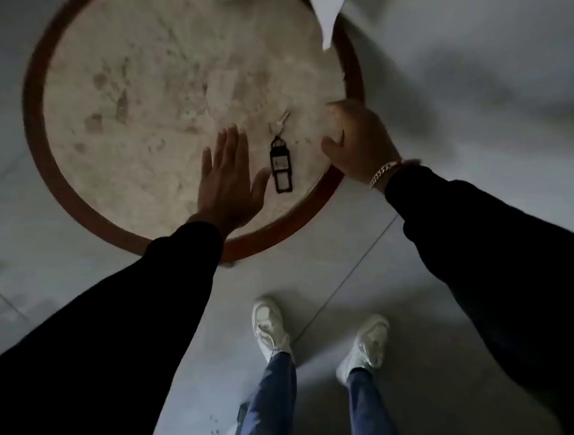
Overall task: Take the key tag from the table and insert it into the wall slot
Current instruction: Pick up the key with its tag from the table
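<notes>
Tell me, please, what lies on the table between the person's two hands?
In the head view, the black key tag lies flat on the table between the left hand and right hand, touching neither.

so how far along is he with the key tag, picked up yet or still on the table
Nothing looks done yet. The black rectangular key tag, a small key on its ring, lies flat on the round stone-topped table. In hand: the left hand is spread open beside it and the right hand hovers on the other side, neither touching. Left: gripping it, then the wall slot, which is not in view.
</notes>
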A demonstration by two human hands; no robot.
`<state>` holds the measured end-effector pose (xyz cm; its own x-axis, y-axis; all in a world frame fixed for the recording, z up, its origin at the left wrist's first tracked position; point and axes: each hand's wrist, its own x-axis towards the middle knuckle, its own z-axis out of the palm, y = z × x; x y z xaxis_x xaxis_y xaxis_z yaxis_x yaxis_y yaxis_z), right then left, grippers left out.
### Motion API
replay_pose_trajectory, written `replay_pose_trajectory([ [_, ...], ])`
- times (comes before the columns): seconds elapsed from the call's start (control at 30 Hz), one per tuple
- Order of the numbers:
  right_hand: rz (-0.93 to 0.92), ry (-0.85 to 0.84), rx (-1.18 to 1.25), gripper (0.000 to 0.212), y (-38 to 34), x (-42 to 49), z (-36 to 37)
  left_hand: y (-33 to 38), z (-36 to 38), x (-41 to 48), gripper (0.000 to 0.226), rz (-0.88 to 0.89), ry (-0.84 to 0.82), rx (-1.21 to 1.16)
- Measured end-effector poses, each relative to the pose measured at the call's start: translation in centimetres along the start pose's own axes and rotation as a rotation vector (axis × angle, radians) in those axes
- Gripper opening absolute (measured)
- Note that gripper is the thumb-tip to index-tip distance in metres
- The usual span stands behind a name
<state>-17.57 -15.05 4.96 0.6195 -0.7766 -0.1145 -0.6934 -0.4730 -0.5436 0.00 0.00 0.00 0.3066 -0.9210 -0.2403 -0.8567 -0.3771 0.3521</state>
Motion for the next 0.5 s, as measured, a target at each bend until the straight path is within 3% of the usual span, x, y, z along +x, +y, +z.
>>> replay_pose_trajectory([
  [0.2, 0.055, -0.055, 0.024, 0.045, -0.1, 1.0, 5.1, -1.6, 3.3, 1.6, 0.075, -0.036, 0.031, 0.085],
  [0.5, 0.07, 0.046, -0.002, 0.054, -1.3, 1.4, 8.5, -2.4, 4.6, 1.8, 0.073, -0.008, 0.116, 0.195],
])
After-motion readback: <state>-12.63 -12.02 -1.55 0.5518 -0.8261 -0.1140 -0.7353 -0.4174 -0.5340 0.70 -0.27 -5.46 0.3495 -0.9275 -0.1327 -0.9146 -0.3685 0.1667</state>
